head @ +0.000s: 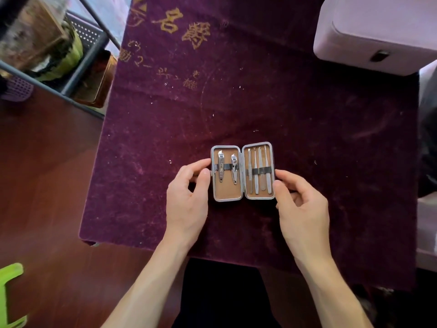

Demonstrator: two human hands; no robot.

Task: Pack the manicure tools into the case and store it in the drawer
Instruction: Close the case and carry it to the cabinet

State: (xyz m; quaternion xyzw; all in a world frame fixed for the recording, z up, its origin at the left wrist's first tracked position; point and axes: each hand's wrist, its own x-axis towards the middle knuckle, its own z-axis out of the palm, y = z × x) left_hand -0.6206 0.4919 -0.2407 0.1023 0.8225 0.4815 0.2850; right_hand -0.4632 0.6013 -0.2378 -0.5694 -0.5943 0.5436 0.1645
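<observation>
At far left, a green plastic piece (10, 294) shows over the dark wooden floor, and a metal rack (92, 43) stands beyond it, beside the table. A purple velvet cloth (260, 102) with gold lettering covers the tabletop.

Your left hand (186, 200) rests on the cloth with its fingers curled, thumb and forefinger pinching the left edge of the case (227, 192). The case lies open and flat on the cloth, near the table's front edge and between your two hands.

In its left half, two clippers (221, 168) lie side by side on the tan lining under a dark strap, tips pointing away from you. In its right half, four slim tools (256, 181) lie in a close row under a second strap.

Your right hand (302, 207) mirrors the left, fingers curled, thumb and forefinger gripping the case's right edge.

At far right, a pale pink box (378, 31) with a dark latch sits at the table's back corner, well apart from the case.
</observation>
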